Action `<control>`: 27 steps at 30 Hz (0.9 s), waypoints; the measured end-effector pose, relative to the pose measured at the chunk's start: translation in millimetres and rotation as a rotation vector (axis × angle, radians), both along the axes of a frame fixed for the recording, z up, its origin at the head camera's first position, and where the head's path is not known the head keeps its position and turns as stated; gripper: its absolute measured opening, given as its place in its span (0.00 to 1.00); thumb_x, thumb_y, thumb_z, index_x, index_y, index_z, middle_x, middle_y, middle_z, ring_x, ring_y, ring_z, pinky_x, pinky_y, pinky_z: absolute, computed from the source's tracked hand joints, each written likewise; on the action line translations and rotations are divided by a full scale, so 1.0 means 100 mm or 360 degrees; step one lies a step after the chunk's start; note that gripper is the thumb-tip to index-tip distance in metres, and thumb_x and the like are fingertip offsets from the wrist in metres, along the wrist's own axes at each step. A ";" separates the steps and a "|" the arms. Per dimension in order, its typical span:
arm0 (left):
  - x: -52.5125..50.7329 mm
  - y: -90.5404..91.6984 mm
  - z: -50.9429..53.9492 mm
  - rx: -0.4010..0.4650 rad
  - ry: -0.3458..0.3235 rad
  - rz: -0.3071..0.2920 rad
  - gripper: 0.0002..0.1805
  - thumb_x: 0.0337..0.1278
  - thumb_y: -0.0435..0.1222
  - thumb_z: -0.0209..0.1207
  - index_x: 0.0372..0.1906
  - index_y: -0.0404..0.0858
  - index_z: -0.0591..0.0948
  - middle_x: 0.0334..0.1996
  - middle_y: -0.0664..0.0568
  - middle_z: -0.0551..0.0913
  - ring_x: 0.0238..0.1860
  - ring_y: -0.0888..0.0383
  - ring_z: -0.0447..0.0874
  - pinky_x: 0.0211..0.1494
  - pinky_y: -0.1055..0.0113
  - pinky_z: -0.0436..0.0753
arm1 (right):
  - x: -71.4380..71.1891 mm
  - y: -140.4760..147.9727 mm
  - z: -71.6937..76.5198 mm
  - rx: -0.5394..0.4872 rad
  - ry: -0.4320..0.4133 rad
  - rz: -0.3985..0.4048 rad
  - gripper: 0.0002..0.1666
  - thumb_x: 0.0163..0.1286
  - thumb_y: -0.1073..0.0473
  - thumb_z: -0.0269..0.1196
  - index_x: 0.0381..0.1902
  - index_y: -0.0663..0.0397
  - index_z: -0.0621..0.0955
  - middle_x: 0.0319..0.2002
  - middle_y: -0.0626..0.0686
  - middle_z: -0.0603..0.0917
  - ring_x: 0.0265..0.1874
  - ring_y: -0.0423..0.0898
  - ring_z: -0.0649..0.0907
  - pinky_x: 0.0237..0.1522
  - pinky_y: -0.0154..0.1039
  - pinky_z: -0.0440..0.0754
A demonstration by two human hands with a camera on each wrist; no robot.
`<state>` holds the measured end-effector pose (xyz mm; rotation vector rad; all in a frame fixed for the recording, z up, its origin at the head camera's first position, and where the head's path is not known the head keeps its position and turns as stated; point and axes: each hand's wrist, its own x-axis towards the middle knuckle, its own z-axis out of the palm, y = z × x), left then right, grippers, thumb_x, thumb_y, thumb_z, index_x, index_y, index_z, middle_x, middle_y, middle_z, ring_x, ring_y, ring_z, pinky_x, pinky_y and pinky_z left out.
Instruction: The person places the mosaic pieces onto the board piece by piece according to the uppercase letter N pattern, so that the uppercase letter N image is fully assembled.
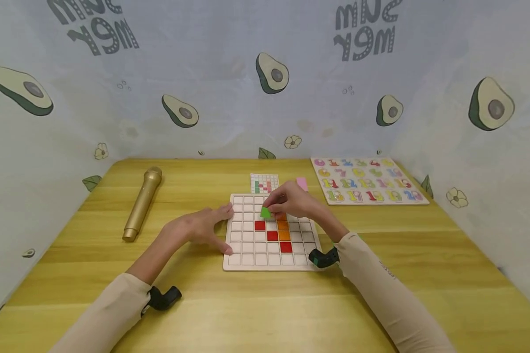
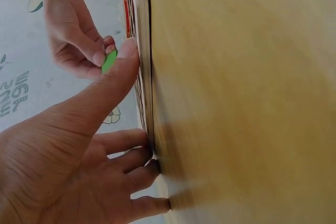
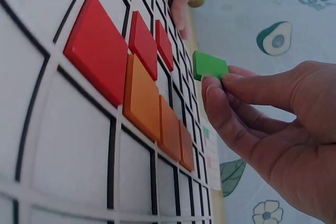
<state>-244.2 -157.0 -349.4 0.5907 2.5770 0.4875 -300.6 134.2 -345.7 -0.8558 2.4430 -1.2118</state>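
A white grid board (image 1: 247, 247) lies on the table, with red square tiles (image 1: 272, 236) in a diagonal and orange square tiles (image 1: 284, 226) in a column. Between thumb and fingertips, my right hand (image 1: 295, 200) pinches a green square tile (image 1: 265, 213). In the right wrist view this green tile (image 3: 209, 64) is held tilted, apart from the board's surface. My left hand (image 1: 199, 226) touches the board's left edge with thumb and fingers spread. The left wrist view shows that hand's thumb (image 2: 113, 85) and straight fingers against the board's side.
Behind the board lies a small pattern card (image 1: 264, 180), and a pink piece (image 1: 302, 184) shows beside it. A golden microphone (image 1: 142, 206) lies at the left. A number puzzle board (image 1: 366, 181) is at the back right. A patterned cloth (image 1: 229, 73) hangs around the wooden table (image 1: 265, 309).
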 end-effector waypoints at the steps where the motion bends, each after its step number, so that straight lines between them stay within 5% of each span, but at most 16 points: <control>1: 0.00 0.00 0.00 -0.0005 -0.0002 0.0000 0.64 0.57 0.60 0.76 0.89 0.43 0.54 0.89 0.49 0.45 0.86 0.36 0.48 0.85 0.39 0.55 | 0.00 -0.04 0.00 0.0000 0.0000 0.0003 0.07 0.74 0.74 0.67 0.46 0.72 0.90 0.38 0.61 0.92 0.32 0.53 0.90 0.42 0.45 0.92; 12: 0.01 -0.01 0.00 -0.0049 0.0005 0.0011 0.64 0.55 0.62 0.76 0.89 0.45 0.55 0.89 0.51 0.46 0.86 0.38 0.52 0.84 0.38 0.58 | -0.04 -0.35 -0.12 0.0059 0.0111 0.0058 0.07 0.73 0.74 0.69 0.45 0.68 0.91 0.39 0.59 0.93 0.32 0.45 0.90 0.44 0.38 0.91; 27: 0.00 0.00 0.01 -0.0039 0.0003 0.0017 0.64 0.54 0.63 0.76 0.89 0.46 0.56 0.89 0.52 0.46 0.86 0.38 0.51 0.84 0.39 0.58 | -0.01 -0.48 -0.19 0.0072 0.0295 0.0027 0.07 0.71 0.75 0.69 0.44 0.70 0.92 0.37 0.61 0.93 0.31 0.46 0.90 0.38 0.37 0.90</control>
